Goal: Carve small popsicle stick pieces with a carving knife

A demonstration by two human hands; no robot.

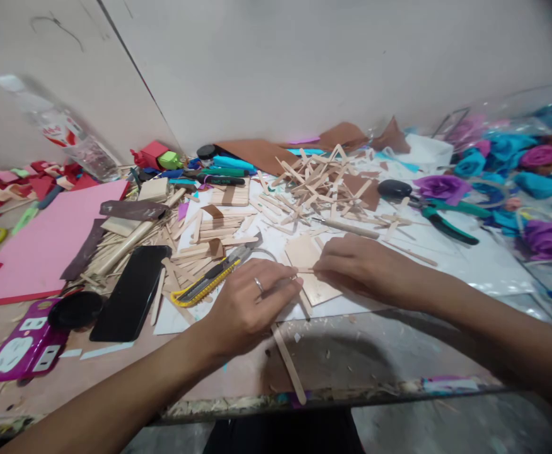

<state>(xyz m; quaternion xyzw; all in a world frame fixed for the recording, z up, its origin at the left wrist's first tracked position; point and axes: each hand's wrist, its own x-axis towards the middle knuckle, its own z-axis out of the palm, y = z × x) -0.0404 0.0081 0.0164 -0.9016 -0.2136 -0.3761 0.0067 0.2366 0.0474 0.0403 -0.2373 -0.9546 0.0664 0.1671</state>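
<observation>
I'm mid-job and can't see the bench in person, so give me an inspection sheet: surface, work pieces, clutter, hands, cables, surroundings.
Surface: table partly covered by white sheets; scraps scattered, front edge worn.
Work pieces: thin wooden stick held over a flat wooden board.
Clutter: loose stick pile, yellow utility knife near the left hand, black phone, green-handled pliers; whether the knife blade is out is unclear.
Hands: left hand and right hand pinch opposite ends of the thin stick.
Cables: nothing seen.
Surroundings: pale wall behind; plastic bottle at far left, purple flower at right.
</observation>
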